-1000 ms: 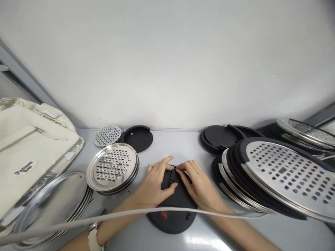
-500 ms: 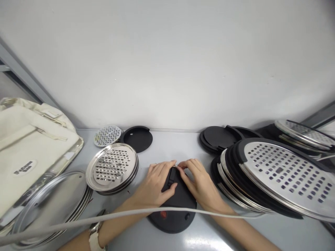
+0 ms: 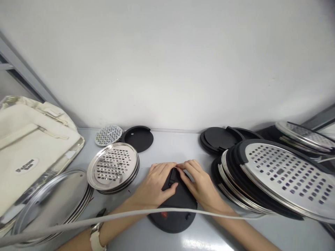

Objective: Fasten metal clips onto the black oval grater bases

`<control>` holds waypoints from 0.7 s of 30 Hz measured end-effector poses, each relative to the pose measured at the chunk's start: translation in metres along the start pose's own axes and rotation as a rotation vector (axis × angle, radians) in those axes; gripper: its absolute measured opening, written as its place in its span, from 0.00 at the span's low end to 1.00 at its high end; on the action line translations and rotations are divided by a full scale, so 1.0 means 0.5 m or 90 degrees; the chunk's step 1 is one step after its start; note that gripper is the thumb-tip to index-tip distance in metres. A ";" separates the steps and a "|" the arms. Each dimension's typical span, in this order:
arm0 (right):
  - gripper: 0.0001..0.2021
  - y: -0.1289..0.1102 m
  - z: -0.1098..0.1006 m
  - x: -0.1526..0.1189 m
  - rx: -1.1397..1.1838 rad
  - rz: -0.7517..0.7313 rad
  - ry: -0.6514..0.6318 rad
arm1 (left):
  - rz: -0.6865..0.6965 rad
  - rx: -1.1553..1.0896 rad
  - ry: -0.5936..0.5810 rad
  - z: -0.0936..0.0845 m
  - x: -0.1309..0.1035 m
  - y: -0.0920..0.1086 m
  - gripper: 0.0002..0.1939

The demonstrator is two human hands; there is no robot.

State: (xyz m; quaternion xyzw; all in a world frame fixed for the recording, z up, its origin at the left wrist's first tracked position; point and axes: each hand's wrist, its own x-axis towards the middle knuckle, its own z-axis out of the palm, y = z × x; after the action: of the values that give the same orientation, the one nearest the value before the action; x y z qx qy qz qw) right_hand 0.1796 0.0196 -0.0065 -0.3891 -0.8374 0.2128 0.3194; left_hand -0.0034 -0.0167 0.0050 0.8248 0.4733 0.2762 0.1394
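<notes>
A round black disc (image 3: 176, 209) lies flat on the grey table in front of me. Both hands rest on its far part. My left hand (image 3: 154, 184) lies palm down on the disc's left side, thumb pressed on a raised black piece near the top. My right hand (image 3: 197, 183) covers the right side, and its fingertips meet those of the left at the disc's far edge. A small red mark and a small hole show on the near part of the disc. What the fingertips pinch is hidden.
A stack of perforated steel discs (image 3: 113, 166) stands to the left, with plain steel plates (image 3: 52, 195) and a cream bag (image 3: 28, 146) beyond. Black discs (image 3: 138, 138) lie at the back, another black pile (image 3: 218, 136) at back right. Large perforated steel lids (image 3: 282, 174) are stacked on the right. A white cable (image 3: 104, 218) crosses my forearms.
My fingertips have drawn closer together and lower at the disc's far edge. A thin metal piece seen between them earlier is now covered.
</notes>
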 end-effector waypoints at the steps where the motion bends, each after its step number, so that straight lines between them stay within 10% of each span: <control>1: 0.06 0.000 -0.001 0.001 -0.004 -0.002 -0.004 | -0.002 0.000 0.000 0.000 0.000 0.000 0.21; 21: 0.08 -0.014 -0.009 0.009 -0.166 0.017 -0.025 | -0.013 -0.054 -0.001 0.004 0.001 -0.003 0.22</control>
State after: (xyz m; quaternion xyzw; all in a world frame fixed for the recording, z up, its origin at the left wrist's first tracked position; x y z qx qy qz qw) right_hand 0.1769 0.0194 0.0024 -0.4343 -0.8588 0.1140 0.2467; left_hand -0.0032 -0.0154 0.0028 0.8136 0.4693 0.2939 0.1774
